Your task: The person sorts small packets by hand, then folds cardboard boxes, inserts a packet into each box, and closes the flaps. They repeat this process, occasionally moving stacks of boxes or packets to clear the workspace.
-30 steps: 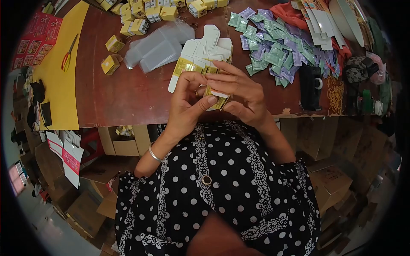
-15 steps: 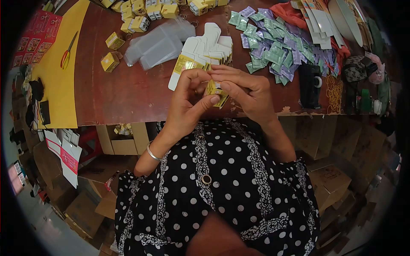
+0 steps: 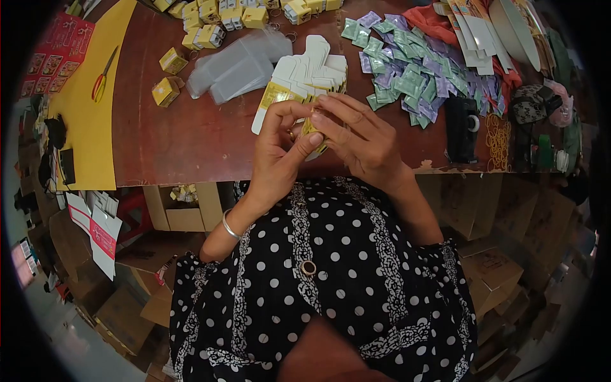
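A small yellow box [image 3: 310, 127] is pinched between both hands above the table's front edge, mostly covered by fingers. My left hand [image 3: 279, 143] grips its left side with thumb and fingers. My right hand [image 3: 363, 137] closes on its right side, fingers over the top. Just behind the hands lies a fanned stack of flat white and yellow cartons [image 3: 305, 73]. Clear plastic sleeves [image 3: 238, 67] rest left of the stack. Two finished-looking yellow boxes [image 3: 166, 91] sit farther left.
Green and purple sachets [image 3: 410, 79] are heaped at the right, near a black tape dispenser [image 3: 461, 130] and yellow rubber bands [image 3: 498, 143]. Scissors [image 3: 104, 76] lie on yellow paper at the left. More yellow boxes [image 3: 254, 17] stand at the back.
My right hand's fingers and thumb have shifted over the small box, which now shows less. My left hand stays nearly in place, still holding it.
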The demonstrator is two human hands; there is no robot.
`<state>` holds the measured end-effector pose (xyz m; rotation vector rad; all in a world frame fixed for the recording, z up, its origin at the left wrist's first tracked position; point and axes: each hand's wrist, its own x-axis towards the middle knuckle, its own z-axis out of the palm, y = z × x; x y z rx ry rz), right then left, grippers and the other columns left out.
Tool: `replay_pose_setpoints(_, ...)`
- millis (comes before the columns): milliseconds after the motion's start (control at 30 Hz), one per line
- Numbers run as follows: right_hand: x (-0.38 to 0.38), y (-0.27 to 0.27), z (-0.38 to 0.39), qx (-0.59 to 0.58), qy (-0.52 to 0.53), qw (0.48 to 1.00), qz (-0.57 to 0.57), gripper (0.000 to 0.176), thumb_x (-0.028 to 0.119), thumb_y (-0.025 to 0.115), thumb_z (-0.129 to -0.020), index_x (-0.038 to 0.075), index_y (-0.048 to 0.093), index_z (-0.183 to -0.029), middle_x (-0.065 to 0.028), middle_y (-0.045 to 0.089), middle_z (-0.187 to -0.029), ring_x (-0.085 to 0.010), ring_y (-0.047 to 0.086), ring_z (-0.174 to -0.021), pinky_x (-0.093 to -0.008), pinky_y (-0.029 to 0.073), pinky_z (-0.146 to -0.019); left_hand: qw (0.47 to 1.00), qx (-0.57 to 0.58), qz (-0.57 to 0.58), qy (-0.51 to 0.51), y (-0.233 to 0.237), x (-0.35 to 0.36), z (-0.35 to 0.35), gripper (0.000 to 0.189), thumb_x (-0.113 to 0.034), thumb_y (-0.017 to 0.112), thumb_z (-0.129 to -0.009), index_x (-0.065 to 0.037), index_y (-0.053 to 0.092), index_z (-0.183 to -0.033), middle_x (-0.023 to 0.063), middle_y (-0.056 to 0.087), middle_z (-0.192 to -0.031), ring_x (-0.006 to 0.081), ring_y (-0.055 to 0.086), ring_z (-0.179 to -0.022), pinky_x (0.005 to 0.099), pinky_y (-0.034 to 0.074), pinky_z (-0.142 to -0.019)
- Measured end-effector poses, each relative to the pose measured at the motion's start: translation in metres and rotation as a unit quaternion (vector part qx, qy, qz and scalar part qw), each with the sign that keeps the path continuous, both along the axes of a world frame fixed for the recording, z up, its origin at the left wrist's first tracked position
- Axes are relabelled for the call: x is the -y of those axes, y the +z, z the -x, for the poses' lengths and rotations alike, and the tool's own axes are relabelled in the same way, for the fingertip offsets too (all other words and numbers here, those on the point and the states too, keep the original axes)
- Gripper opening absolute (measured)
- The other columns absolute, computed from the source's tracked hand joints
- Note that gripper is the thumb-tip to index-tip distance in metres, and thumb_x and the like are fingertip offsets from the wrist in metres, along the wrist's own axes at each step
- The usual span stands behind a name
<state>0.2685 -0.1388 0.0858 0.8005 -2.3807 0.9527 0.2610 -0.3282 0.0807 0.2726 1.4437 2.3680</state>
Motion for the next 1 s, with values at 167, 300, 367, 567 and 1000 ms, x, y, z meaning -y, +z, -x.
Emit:
replay_pose_setpoints(167, -0.006, 0.002, -0.007, 0.102, 0.012, 0.994, 0.046, 0.041, 0.003, 0.074, -0.084, 0.007, 0.070, -0.124, -0.0140, 0.065, -0.125, -0.0337, 0.067, -0.109, -0.0400, 0.057, -0.092, 0.985, -0.068, 0.156, -0.019, 0.008, -0.001, 0.009, 0.070, 0.000, 0.070, -0.092, -0.010, 0.035, -0.151, 0.0141, 0.052, -0.136, 0.0195, 0.062, -0.113, 0.0312, 0.052, -0.094)
replay_pose_setpoints(300, -0.023, 0.008, -0.007, 0.229, 0.063, 0.959, 0.151, 0.037, 0.002, 0.076, -0.080, 0.006, 0.072, -0.116, -0.0119, 0.061, -0.121, -0.0271, 0.065, -0.104, -0.0316, 0.055, -0.089, 0.973, -0.040, 0.217, -0.064, 0.026, 0.006, 0.018, 0.109, -0.009, 0.088, -0.076, -0.013, 0.020, -0.161, 0.0158, 0.049, -0.142, 0.0236, 0.058, -0.123, 0.0363, 0.051, -0.100)
replay_pose_setpoints(367, -0.030, 0.002, -0.009, 0.232, 0.055, 0.958, 0.159, 0.031, 0.000, 0.075, -0.080, 0.003, 0.065, -0.109, -0.0099, 0.055, -0.126, -0.0192, 0.060, -0.110, -0.0294, 0.052, -0.094, 0.973, -0.107, 0.203, -0.023, 0.021, 0.013, 0.027, 0.114, -0.015, 0.093, -0.071, -0.011, 0.021, -0.160, 0.0157, 0.049, -0.143, 0.0264, 0.057, -0.127, 0.0391, 0.051, -0.103)
replay_pose_setpoints(567, -0.001, -0.015, -0.016, 0.320, -0.013, 0.754, 0.573, 0.027, 0.000, 0.075, -0.086, 0.003, 0.052, -0.100, -0.0111, 0.055, -0.126, -0.0161, 0.060, -0.114, -0.0305, 0.053, -0.098, 0.999, 0.042, 0.014, -0.004, -0.004, -0.004, 0.023, 0.095, -0.014, 0.088, -0.078, -0.001, 0.032, -0.154, 0.0151, 0.058, -0.136, 0.0234, 0.057, -0.125, 0.0380, 0.050, -0.104)
replay_pose_setpoints(1000, -0.136, -0.048, 0.034, 0.204, -0.329, 0.905, -0.175, 0.029, 0.013, 0.080, -0.082, 0.010, 0.069, -0.108, -0.0090, 0.064, -0.096, -0.0275, 0.068, -0.081, -0.0393, 0.054, -0.072, 0.992, 0.024, 0.105, -0.061, -0.006, -0.002, 0.027, 0.059, 0.007, 0.077, -0.083, 0.003, 0.050, -0.135, 0.0101, 0.061, -0.128, 0.0197, 0.061, -0.120, 0.0355, 0.055, -0.099)
